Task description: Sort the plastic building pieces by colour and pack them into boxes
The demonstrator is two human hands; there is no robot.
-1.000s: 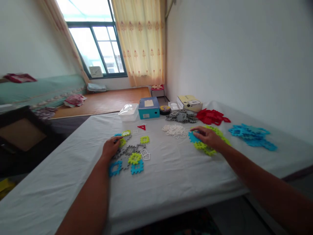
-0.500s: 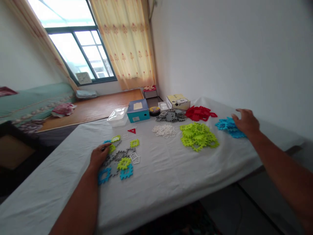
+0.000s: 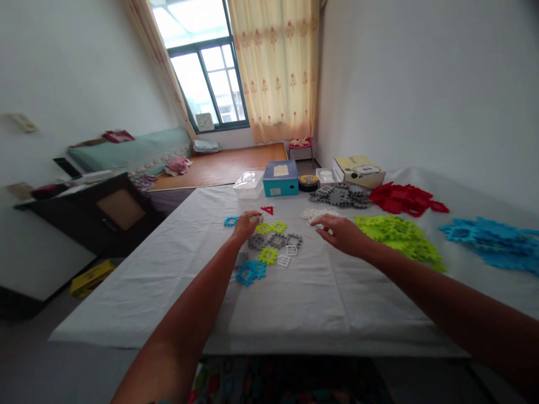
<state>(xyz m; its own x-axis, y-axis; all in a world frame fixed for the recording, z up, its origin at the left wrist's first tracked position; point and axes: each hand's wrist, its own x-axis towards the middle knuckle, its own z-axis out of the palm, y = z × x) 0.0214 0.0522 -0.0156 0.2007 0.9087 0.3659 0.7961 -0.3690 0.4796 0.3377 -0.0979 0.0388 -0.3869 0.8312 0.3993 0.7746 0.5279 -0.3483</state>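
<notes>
My left hand point(image 3: 245, 225) rests low over the left-hand group of plastic building pieces, fingers slightly apart. A lime-green piece shows beneath its fingertips; no firm grip is visible. Beside it lie a blue square frame point(image 3: 231, 221), lime pieces point(image 3: 278, 227), and grey toothed pieces point(image 3: 278, 240). Closer to me are another lime piece point(image 3: 268, 256), blue frames point(image 3: 245, 274) and small white lattice pieces point(image 3: 283, 260). My right hand point(image 3: 342, 233) hovers in front of the white lattice pile point(image 3: 314, 213), thumb and fingers parted, nothing visible between them.
Lime point(image 3: 398, 235), blue point(image 3: 490, 241), red point(image 3: 406, 198) and grey point(image 3: 341, 195) piles spread along the right side. Behind stand a clear plastic box point(image 3: 248, 185), a blue box point(image 3: 281, 179), a round tin point(image 3: 309, 183) and a yellow box point(image 3: 360, 171). A red triangle point(image 3: 267, 210) lies near the middle.
My right hand has moved left from the blue pile to the white pile. My left hand has shifted slightly among its pieces. The view has turned left.
</notes>
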